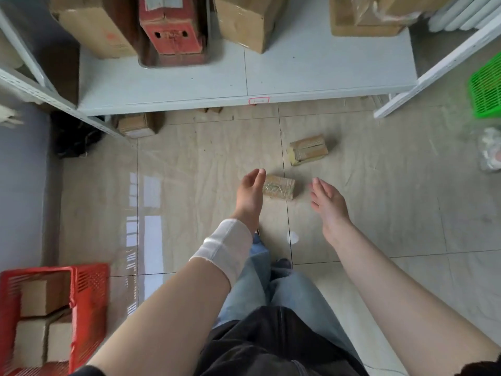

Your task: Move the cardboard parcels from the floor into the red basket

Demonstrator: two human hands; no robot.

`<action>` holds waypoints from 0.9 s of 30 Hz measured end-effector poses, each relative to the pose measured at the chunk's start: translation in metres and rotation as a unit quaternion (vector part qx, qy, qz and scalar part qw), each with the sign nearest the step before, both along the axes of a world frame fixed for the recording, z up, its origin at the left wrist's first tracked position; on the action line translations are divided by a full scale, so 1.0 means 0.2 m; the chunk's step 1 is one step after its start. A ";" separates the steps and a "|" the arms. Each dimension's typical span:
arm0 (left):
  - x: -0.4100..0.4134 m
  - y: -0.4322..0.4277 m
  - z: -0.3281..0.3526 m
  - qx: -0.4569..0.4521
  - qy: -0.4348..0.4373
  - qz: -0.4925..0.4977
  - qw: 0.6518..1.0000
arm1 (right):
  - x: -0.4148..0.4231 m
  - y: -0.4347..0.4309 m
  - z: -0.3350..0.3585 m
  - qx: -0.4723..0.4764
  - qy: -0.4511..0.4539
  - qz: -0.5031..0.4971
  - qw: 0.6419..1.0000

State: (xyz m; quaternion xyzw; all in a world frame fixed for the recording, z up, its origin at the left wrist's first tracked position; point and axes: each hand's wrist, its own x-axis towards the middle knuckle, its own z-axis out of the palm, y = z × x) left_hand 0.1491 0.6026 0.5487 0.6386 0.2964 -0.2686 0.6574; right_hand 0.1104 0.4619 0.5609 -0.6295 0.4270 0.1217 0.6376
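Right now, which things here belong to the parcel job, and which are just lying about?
Job: near parcel, far parcel, red basket, left hand, right hand.
Lying about: shelf, red box, green basket, clear bag.

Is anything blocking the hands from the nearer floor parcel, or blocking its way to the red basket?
Nothing visible does. The left hand and right hand flank the nearer parcel; only floor tile shows toward the red basket.

Both arms stretched forward-down; left hand [250, 189], right hand [326, 200] apparently relaxed, empty.
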 end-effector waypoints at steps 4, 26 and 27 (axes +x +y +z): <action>0.12 -0.13 -0.08 0.014 0.013 -0.031 0.999 | 0.07 -0.20 -0.10 -0.018 0.034 0.001 0.999; 0.25 -0.34 -1.88 0.127 0.074 -0.044 0.988 | 0.24 -0.70 -1.85 0.015 0.154 0.202 0.967; 0.27 -0.32 -2.02 0.131 0.073 -0.051 0.987 | 0.25 -0.69 -2.01 0.013 0.158 0.219 0.963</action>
